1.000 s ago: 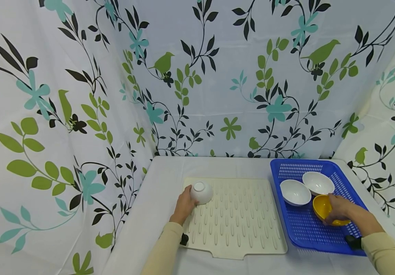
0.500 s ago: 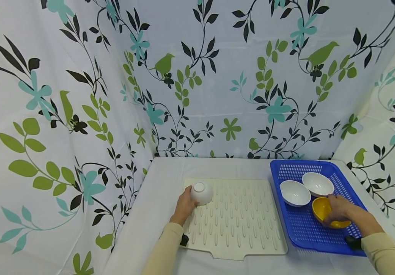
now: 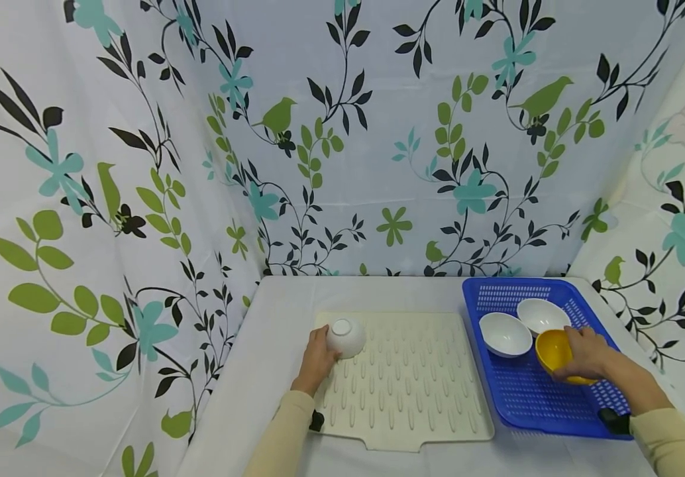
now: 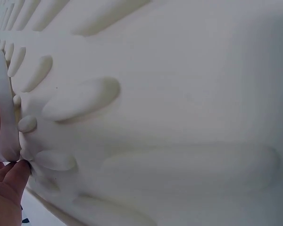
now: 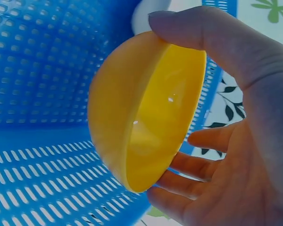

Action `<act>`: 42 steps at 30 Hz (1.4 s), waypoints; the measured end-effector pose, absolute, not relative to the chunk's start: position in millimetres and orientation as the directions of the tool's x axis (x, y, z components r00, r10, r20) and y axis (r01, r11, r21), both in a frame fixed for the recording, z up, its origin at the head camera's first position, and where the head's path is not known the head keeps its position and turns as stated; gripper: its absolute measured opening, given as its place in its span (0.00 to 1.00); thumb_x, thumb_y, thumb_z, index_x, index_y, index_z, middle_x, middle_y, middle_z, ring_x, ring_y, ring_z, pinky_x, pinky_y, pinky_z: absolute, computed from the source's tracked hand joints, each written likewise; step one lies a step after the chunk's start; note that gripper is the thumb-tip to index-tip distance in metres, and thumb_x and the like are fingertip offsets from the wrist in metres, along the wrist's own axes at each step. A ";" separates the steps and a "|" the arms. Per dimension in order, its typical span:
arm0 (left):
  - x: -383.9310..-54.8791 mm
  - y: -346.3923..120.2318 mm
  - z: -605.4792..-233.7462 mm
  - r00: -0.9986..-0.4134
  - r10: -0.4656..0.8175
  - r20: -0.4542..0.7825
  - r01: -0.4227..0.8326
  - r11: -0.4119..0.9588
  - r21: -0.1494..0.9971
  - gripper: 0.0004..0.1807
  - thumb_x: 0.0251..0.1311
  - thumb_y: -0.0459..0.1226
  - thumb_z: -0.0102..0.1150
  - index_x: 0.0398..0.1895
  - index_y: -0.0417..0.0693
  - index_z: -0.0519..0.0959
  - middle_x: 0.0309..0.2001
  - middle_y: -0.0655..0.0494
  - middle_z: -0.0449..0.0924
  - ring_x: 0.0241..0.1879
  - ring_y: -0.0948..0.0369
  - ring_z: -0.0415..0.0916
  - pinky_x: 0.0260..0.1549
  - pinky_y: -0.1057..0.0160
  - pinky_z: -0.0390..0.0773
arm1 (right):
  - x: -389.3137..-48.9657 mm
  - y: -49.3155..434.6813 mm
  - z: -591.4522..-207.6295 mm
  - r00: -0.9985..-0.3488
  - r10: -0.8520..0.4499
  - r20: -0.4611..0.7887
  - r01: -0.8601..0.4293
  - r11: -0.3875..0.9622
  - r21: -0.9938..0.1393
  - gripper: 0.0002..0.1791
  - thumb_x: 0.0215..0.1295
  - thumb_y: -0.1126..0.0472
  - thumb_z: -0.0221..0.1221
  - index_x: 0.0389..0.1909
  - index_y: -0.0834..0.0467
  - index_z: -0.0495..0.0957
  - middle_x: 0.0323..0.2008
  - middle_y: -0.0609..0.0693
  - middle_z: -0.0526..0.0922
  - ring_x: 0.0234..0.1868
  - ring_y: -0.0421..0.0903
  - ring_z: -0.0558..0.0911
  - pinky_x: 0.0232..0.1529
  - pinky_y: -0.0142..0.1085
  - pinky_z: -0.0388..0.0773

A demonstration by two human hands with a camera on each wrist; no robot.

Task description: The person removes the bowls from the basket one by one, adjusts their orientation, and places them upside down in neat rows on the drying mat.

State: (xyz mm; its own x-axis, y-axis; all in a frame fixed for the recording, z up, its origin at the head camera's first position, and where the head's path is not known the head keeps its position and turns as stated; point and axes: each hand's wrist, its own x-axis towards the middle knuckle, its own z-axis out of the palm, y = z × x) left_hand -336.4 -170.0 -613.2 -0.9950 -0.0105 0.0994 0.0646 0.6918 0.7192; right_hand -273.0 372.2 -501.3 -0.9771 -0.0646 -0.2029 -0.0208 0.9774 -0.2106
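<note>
My left hand (image 3: 317, 356) holds a small white bowl (image 3: 346, 336) that stands upside down near the far left corner of a cream ridged drying mat (image 3: 405, 377). In the left wrist view, the thumb lies along the bowl's side (image 4: 2, 113) and the fingertips reach its bottom edge at the mat. On the right, my right hand (image 3: 587, 358) grips a yellow bowl (image 5: 118, 108) over a blue plastic basket (image 3: 521, 404). The right wrist view has its thumb over the rim and the fingers at the opposite side; the bowl is tilted.
Two white bowls, one on the left (image 3: 505, 335) and one behind (image 3: 542, 316), sit mouth up in the basket's far half. A white cloth (image 3: 295, 291) covers the table. Patterned curtains (image 3: 378, 146) enclose the back and sides.
The yellow bowl has risen slightly and moved toward the white bowls, with my right hand still on it. My left hand and its bowl stay in place. The head view has shifted a little.
</note>
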 end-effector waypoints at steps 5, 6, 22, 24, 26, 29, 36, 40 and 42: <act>-335.5 -169.6 -616.2 -0.997 -0.017 0.081 0.047 0.697 0.716 0.40 0.59 0.32 0.67 0.73 0.35 0.60 0.69 0.36 0.64 0.69 0.38 0.65 0.71 0.40 0.66 | -271.5 369.4 -494.6 -0.983 -0.073 -0.167 -0.033 0.973 -0.227 0.66 0.37 0.40 0.76 0.64 0.81 0.55 0.51 0.85 0.62 0.47 0.77 0.69 0.45 0.69 0.80; -335.4 -169.5 -616.4 -0.997 -0.016 0.077 0.044 0.697 0.716 0.40 0.60 0.32 0.67 0.74 0.35 0.60 0.69 0.36 0.64 0.70 0.38 0.65 0.72 0.41 0.66 | -271.0 368.5 -493.4 -0.984 -0.080 -0.157 -0.042 0.972 -0.231 0.66 0.37 0.40 0.76 0.64 0.81 0.55 0.51 0.85 0.62 0.46 0.77 0.68 0.44 0.68 0.80; -329.9 -171.1 -611.6 -0.995 -0.006 0.103 0.068 0.716 0.695 0.39 0.58 0.33 0.69 0.72 0.33 0.63 0.69 0.33 0.67 0.69 0.37 0.66 0.72 0.41 0.66 | -260.9 332.3 -466.1 -0.989 -0.146 0.006 -0.143 0.956 -0.256 0.65 0.38 0.40 0.75 0.69 0.77 0.57 0.57 0.80 0.66 0.53 0.77 0.67 0.48 0.72 0.77; -329.7 -171.2 -611.1 -0.994 -0.005 0.108 0.071 0.721 0.689 0.39 0.58 0.33 0.69 0.72 0.32 0.63 0.69 0.33 0.68 0.69 0.37 0.67 0.71 0.41 0.67 | -259.7 326.6 -462.5 -0.988 -0.151 0.017 -0.150 0.954 -0.261 0.66 0.38 0.39 0.75 0.69 0.76 0.57 0.57 0.80 0.66 0.54 0.77 0.67 0.49 0.72 0.76; -330.1 -171.0 -611.0 -0.994 -0.007 0.107 0.069 0.726 0.684 0.39 0.58 0.34 0.69 0.71 0.32 0.64 0.68 0.33 0.69 0.68 0.38 0.67 0.70 0.41 0.68 | -258.7 321.0 -459.3 -0.987 -0.156 0.025 -0.157 0.952 -0.264 0.66 0.38 0.39 0.75 0.70 0.75 0.56 0.58 0.80 0.66 0.54 0.76 0.68 0.49 0.73 0.76; -329.9 -171.3 -610.7 -0.994 -0.012 0.112 0.068 0.726 0.684 0.38 0.58 0.34 0.70 0.70 0.31 0.64 0.67 0.32 0.70 0.68 0.38 0.69 0.69 0.41 0.70 | -258.4 312.1 -456.1 -0.985 -0.171 0.035 -0.174 0.946 -0.275 0.66 0.38 0.39 0.75 0.71 0.74 0.56 0.59 0.79 0.66 0.55 0.75 0.69 0.48 0.72 0.78; -325.9 -168.7 -606.8 -0.993 -0.018 0.116 0.065 0.736 0.674 0.37 0.59 0.34 0.69 0.69 0.31 0.65 0.66 0.32 0.71 0.66 0.37 0.70 0.68 0.41 0.71 | -256.1 291.5 -448.9 -0.978 -0.203 0.047 -0.208 0.930 -0.303 0.66 0.38 0.38 0.75 0.72 0.73 0.56 0.63 0.78 0.64 0.57 0.74 0.68 0.49 0.69 0.80; -325.6 -167.8 -606.7 -0.994 -0.018 0.110 0.061 0.738 0.672 0.36 0.60 0.34 0.68 0.69 0.31 0.64 0.66 0.32 0.70 0.67 0.37 0.69 0.69 0.41 0.70 | -253.8 280.5 -446.7 -0.976 -0.212 0.047 -0.216 0.922 -0.320 0.66 0.40 0.40 0.75 0.72 0.73 0.55 0.63 0.77 0.64 0.57 0.73 0.69 0.50 0.67 0.81; -325.7 -167.3 -606.1 -0.994 -0.017 0.112 0.062 0.740 0.670 0.37 0.60 0.34 0.68 0.69 0.31 0.64 0.66 0.32 0.70 0.67 0.37 0.69 0.68 0.40 0.70 | -253.3 275.6 -445.9 -0.972 -0.226 0.058 -0.233 0.917 -0.324 0.65 0.39 0.40 0.75 0.71 0.74 0.56 0.62 0.77 0.65 0.56 0.72 0.69 0.50 0.66 0.81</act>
